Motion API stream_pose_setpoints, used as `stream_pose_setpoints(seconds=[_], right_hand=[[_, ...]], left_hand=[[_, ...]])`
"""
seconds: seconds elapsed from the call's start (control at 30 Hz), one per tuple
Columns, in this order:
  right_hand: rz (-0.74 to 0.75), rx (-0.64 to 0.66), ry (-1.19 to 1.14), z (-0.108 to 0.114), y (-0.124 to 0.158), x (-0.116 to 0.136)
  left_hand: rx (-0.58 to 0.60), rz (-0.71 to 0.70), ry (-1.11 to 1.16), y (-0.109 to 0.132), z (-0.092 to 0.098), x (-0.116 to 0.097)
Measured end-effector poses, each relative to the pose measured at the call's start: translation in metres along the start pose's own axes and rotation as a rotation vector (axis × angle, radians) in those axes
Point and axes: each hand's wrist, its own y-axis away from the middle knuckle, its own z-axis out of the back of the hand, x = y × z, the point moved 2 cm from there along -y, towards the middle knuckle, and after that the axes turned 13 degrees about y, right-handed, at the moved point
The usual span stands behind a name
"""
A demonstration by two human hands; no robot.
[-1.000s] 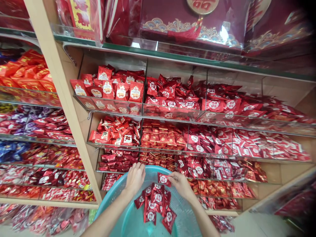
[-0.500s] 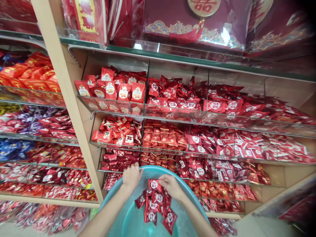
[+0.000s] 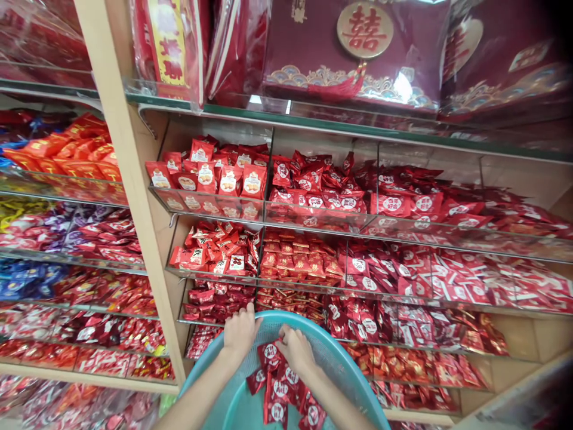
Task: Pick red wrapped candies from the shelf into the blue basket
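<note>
A turquoise plastic basket with perforated sides stands in front of me. Its far left rim is gripped by my left hand, fingers curled over the edge. Inside the basket my right hand is closed, fingertips at the corner of a small red snack packet with a white round label. Below that, several more red packets of the same look lie heaped at the basket's bottom. My right hand and forearm partly cover the heap.
Shelves with clear front guards hold rows of red packets beyond the basket. A wooden upright divides them from the shelves at left. Above, large maroon gift bags stand on a glass shelf.
My right hand has moved left inside the basket, and the red snack packet at its fingertips has shifted left and tilted. My left hand stays on the rim. The view has tipped slightly up.
</note>
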Motion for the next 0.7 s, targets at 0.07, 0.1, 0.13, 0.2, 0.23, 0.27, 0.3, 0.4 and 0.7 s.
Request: stream_pose_setpoints(seconds=[0.07, 0.1, 0.13, 0.2, 0.23, 0.27, 0.3, 0.4, 0.7], right_hand=[[0.001, -0.008, 0.114, 0.002, 0.004, 0.003], [0.007, -0.016, 0.158, 0.004, 0.005, 0.006], [0.016, -0.029, 0.182, 0.009, 0.005, 0.009], [0.046, -0.074, 0.162, 0.027, 0.005, 0.017], [0.071, -0.11, 0.131, 0.04, 0.006, 0.021], [0.105, -0.154, 0.09, 0.057, 0.006, 0.026], [0.147, -0.208, 0.042, 0.077, 0.008, 0.032], [0.29, -0.404, -0.086, 0.15, 0.015, 0.047], [0.121, -0.967, 0.178, 0.337, -0.005, 0.057]], left_hand=[[0.005, 0.004, 0.003, 0.0, 0.0, 0.0], [0.01, 0.008, 0.003, -0.001, 0.0, 0.001], [0.015, 0.011, 0.003, -0.001, 0.0, 0.001], [0.03, 0.019, 0.0, -0.002, 0.001, 0.001], [0.037, 0.024, -0.001, -0.002, 0.001, 0.002], [0.045, 0.028, -0.002, -0.003, 0.001, 0.002], [0.052, 0.031, -0.001, -0.003, 0.001, 0.002], [0.062, 0.039, 0.005, -0.004, 0.002, 0.002], [0.037, 0.029, -0.003, -0.003, 0.001, 0.002]])
